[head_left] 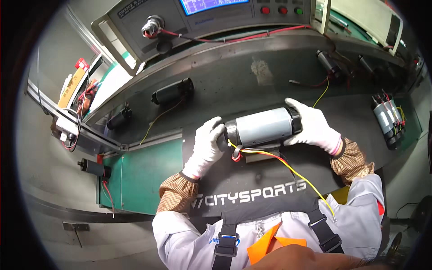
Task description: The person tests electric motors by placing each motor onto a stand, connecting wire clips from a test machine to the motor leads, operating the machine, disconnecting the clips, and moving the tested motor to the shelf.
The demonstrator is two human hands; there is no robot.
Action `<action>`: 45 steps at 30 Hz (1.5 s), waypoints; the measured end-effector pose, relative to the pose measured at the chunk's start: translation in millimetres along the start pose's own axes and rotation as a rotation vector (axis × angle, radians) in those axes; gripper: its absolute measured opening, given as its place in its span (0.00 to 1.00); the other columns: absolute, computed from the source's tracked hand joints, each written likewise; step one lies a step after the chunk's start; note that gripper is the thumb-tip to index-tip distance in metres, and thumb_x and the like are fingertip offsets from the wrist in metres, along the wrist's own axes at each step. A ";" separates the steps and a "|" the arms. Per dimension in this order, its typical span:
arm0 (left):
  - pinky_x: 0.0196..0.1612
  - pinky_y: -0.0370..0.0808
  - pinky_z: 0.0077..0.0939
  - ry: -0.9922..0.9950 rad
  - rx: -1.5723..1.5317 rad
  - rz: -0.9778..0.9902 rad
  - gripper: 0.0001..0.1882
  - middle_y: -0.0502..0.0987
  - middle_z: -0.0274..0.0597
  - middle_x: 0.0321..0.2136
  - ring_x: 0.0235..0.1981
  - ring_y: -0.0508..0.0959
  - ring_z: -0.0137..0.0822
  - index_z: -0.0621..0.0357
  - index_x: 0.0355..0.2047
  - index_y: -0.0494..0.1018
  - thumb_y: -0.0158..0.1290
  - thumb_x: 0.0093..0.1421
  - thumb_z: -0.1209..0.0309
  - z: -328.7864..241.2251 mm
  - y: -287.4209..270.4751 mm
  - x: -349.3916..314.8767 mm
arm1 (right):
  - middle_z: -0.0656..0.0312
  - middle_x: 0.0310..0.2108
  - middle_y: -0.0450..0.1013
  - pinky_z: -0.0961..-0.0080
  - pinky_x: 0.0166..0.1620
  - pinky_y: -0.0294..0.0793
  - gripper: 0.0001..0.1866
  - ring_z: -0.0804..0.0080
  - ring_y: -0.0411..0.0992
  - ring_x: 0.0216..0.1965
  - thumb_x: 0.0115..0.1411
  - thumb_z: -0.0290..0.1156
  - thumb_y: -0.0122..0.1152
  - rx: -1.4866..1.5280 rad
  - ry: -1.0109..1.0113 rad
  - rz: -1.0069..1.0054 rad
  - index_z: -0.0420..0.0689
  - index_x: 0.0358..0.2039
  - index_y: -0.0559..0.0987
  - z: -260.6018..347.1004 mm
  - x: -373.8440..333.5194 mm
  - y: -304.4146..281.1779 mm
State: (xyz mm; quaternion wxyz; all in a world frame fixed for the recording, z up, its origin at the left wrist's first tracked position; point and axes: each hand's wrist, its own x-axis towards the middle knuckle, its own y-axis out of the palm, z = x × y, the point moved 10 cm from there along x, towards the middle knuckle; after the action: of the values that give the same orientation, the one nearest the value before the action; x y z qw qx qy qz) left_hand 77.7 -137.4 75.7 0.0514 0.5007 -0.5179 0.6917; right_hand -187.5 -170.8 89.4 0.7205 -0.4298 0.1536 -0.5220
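Note:
A grey cylindrical electric motor with black end caps lies sideways between my two white-gloved hands, in front of my chest. My left hand grips its left end cap, fingers curled round it. At the opposite end, my right hand is closed round the black cap, thumb side hidden in part. Yellow and red wires leave the motor near its left end and trail down to the right over my front. Beneath the motor is a small grey block; whether the two touch I cannot tell.
A test instrument with a blue screen and buttons stands at the back. Other motors lie at the back left, far left and back right. A grey motor with several wires stands at right, on the green worktop's edge.

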 end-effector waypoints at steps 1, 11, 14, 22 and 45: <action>0.47 0.78 0.43 0.015 0.000 -0.056 0.41 0.75 0.61 0.48 0.44 0.79 0.58 0.64 0.50 0.68 0.75 0.35 0.68 -2.7 -4.9 -7.3 | 0.45 0.56 0.72 0.65 0.60 0.70 0.62 0.51 0.72 0.57 0.29 0.50 0.83 -0.125 -0.055 0.006 0.40 0.65 0.64 3.2 0.7 8.4; 0.46 0.73 0.42 0.110 0.045 0.536 0.33 0.76 0.45 0.37 0.41 0.76 0.46 0.63 0.49 0.71 0.66 0.45 0.58 -109.3 -9.4 54.4 | 0.42 0.58 0.66 0.59 0.59 0.69 0.40 0.49 0.67 0.57 0.54 0.45 0.72 -0.472 0.295 -1.239 0.42 0.63 0.66 -139.4 -37.7 -152.7; 0.40 0.72 0.37 0.259 0.223 0.583 0.19 0.74 0.40 0.28 0.32 0.74 0.39 0.62 0.41 0.74 0.58 0.53 0.63 -135.9 26.9 37.8 | 0.40 0.65 0.60 0.60 0.65 0.61 0.49 0.45 0.62 0.64 0.54 0.54 0.70 -0.344 0.922 -0.887 0.37 0.66 0.61 -273.9 -25.7 -171.6; 0.32 0.73 0.27 -0.326 -0.941 0.913 0.11 0.77 0.34 0.24 0.29 0.78 0.33 0.59 0.40 0.77 0.56 0.64 0.63 -172.2 108.5 16.7 | 0.44 0.69 0.56 0.60 0.66 0.62 0.48 0.48 0.61 0.66 0.57 0.54 0.65 -0.346 0.939 -0.608 0.46 0.71 0.56 -347.3 -21.5 -147.3; 0.35 0.70 0.18 -1.333 -1.412 0.511 0.13 0.75 0.30 0.32 0.30 0.70 0.18 0.63 0.46 0.75 0.51 0.68 0.66 -115.5 117.9 -71.2 | 0.53 0.35 0.80 0.83 0.27 0.80 0.14 0.75 0.79 0.26 0.66 0.31 0.57 1.411 0.707 0.193 0.40 0.49 0.72 -56.0 -110.4 90.7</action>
State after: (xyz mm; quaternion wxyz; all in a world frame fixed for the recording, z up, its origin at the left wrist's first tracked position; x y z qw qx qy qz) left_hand -30.4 -70.8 -51.4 -0.1139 0.5143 -0.8249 -0.2051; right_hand -213.8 -91.1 -39.1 0.7733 0.3345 0.0428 -0.5369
